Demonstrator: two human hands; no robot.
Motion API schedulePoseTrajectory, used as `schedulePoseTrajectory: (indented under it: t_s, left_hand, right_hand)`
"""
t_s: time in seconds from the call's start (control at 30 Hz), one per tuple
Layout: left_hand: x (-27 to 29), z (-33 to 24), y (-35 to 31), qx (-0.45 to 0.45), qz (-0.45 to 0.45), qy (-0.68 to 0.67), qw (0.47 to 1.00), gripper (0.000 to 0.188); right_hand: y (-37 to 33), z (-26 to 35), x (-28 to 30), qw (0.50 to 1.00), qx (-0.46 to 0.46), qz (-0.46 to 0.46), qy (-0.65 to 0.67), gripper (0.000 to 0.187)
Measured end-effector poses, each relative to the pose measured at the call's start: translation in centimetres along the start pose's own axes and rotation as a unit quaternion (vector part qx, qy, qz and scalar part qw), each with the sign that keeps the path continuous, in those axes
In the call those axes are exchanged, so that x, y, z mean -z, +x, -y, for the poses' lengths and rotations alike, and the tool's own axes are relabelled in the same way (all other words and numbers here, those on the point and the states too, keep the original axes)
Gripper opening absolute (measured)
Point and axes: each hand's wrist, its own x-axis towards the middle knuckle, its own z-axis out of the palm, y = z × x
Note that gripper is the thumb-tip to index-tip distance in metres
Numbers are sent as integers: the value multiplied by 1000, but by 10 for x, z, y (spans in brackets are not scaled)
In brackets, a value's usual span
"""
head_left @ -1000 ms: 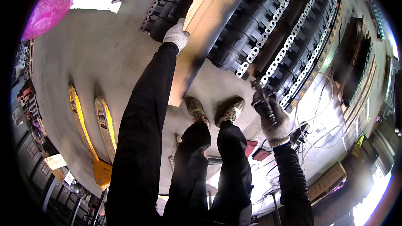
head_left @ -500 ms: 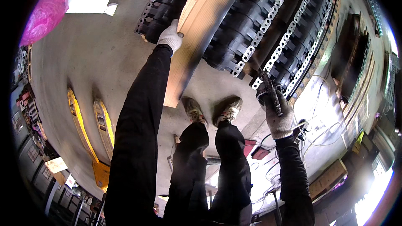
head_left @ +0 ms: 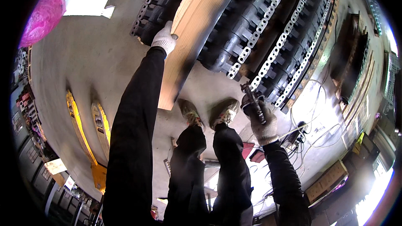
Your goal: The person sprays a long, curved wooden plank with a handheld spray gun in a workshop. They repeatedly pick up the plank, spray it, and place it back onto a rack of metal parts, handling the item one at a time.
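Since 0.5 s ago, left hand sits a little lower on the plank edge; right hand has dropped slightly and now lies nearer the shoes. 1 s ago both hands were in much the same places.

Left hand: white work glove, arm in black sleeve stretched forward. Fingers curled over the left edge of the long wooden plank, gripping it. Plank is pale wood, lies lengthwise away from the person across the black ribbed blocks, near end over the concrete floor just ahead of the shoes.

Right hand: gloved, fingers closed tight round a dark hand tool; tool tip points up toward the perforated metal rails on the blocks. Cannot tell if the tip touches a rail.

2 yellow bars on the floor at left, well apart from the plank. Pink bag at upper left. Loose cables on the floor at right, near the right hand.
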Motion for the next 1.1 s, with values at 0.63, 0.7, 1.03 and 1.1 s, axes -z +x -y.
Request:
schedulePoseTrajectory:
  t_s: [0.63, 0.7, 1.03, 1.1]
  left_hand:
    - [1, 1, -8, 9, -27, -8, 1000, 59]
    - [-2, 0, -4, 4, -17, -17, 1000, 59]
    - [-3, -4, -7, -9, -46, -28, 998, 48]
    - [-2, -6, -6, -2, -32, -32, 999, 50]
  right_hand:
    - [56, 20, 39, 998, -40, -34, 23, 34]
    - [72, 0, 41, 990, -35, -54, 122, 33]
    - [173, 25, 85, 957, -32, -118, 263, 29]
    - [168, 14, 85, 981, -4, -92, 173, 33]
